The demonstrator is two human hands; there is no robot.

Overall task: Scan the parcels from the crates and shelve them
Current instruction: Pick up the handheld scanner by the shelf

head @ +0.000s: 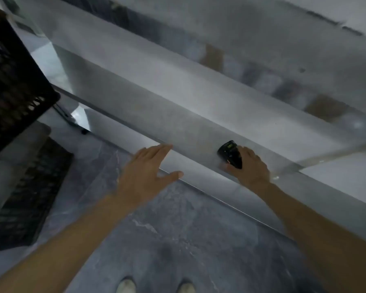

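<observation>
While the view is smeared with motion, the basics read fine. Right hand [250, 166] has its grip curled round a small black scanner [230, 153], which sits on the grey shelf [178, 123] by the front edge. Left hand [148, 172] is spread, fingers straight, holding nothing, fingertips over the shelf lip.

No parcel in either hand. Parcels [323, 106] show only as brown and pale blurs on the shelf level behind. Two black crates [13, 85] are stacked at left; contents not visible.

My read: between parcels. To do it well, keep the scanner firmly in the right hand, swing the free left hand to the crate, and take one parcel label-up so the scan hits first time.

Writing: none legible; any marks on the scanner are too blurred to read.
</observation>
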